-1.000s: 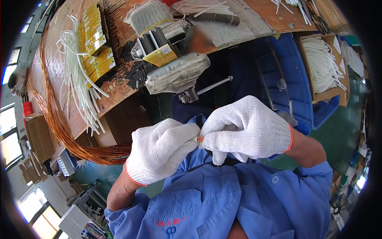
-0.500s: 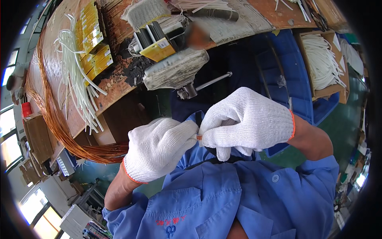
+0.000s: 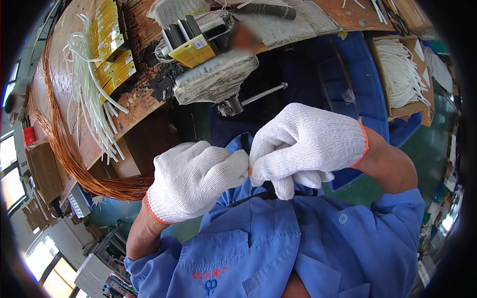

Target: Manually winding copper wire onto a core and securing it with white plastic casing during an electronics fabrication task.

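My left hand point(image 3: 196, 176) and my right hand point(image 3: 305, 149), both in white knitted gloves with orange cuffs, meet in front of my chest. Their thumbs and fingertips are pinched together, almost touching. Between the tips shows a short bit of copper-coloured wire point(image 3: 250, 173); the gloves hide the rest of it. A long bundle of copper wire point(image 3: 112, 187) curves down from the bench at the left and passes out of sight behind my left hand. Whether the pinched bit belongs to that bundle I cannot tell.
Ahead on the worn wooden bench point(image 3: 144, 97) stands a vise point(image 3: 218, 79) with a wrapped top and a bar handle. Behind it sits a yellow-and-black coil part point(image 3: 195, 49). White tubes point(image 3: 92, 99) lie beside yellow parts point(image 3: 107, 30). At right, a cardboard box point(image 3: 401, 74) holds more tubes near a blue bin point(image 3: 357, 79).
The bench and vise appear slightly higher and further left in the picture. My hands stay pinched together at the wire, with the left glove turned a little and its knuckles shifted.
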Demonstrator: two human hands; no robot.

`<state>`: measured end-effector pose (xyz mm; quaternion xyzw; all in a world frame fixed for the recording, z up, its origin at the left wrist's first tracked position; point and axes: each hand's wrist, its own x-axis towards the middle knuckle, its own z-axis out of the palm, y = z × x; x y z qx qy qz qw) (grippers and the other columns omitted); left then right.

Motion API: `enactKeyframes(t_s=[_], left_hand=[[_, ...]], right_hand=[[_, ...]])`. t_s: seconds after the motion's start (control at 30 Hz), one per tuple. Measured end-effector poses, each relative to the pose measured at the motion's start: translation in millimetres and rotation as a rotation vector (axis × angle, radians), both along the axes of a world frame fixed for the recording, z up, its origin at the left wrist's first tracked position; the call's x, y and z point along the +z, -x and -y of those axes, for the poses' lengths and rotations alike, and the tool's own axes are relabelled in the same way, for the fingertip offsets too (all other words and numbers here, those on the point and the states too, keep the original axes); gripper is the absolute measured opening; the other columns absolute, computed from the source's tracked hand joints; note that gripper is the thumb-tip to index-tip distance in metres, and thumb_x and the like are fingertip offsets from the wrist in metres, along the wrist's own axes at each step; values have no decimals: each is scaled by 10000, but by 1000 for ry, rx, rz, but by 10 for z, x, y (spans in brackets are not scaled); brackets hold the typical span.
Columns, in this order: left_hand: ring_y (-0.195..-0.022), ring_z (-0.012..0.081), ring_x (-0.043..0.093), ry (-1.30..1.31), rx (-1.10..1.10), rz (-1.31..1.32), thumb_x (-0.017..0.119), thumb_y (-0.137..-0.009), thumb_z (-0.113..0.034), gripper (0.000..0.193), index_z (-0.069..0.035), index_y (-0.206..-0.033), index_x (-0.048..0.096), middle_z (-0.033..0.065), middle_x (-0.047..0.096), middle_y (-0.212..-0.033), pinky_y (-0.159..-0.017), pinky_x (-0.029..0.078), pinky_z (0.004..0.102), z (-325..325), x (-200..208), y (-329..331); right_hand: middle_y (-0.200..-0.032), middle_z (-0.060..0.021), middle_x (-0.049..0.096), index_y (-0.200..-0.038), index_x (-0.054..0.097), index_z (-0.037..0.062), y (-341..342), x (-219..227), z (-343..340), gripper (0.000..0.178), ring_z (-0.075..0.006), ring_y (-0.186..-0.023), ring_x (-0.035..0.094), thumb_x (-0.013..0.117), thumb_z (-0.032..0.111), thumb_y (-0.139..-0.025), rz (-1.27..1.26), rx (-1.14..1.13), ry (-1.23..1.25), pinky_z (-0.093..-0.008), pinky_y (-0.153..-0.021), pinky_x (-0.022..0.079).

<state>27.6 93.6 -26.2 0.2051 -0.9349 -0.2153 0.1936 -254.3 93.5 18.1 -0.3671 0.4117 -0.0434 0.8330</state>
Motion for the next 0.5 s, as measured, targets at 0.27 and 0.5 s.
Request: enactKeyframes(t_s=[0.27,0.5], left_hand=[[-674,237,713,-201,143,76,842,-931,-198,278,-124,-1184,755,38,685,-862,-561,553,371,-106,37,52],[-655,239,709,-205,202,13,814,-958,-185,244,-103,-1174,735,51,656,-839,-529,541,381,-149,-24,69]], right_hand=[[-809,-119,805,-1106,794,-26,-105,59,-65,231,-101,-513,653,719,187,-1057,-110,-92,99,-254,-447,481],[-779,-166,753,-1038,791,2,-184,-199,-341,181,-278,-660,759,731,172,-1051,-146,-164,832,-397,-615,574]])
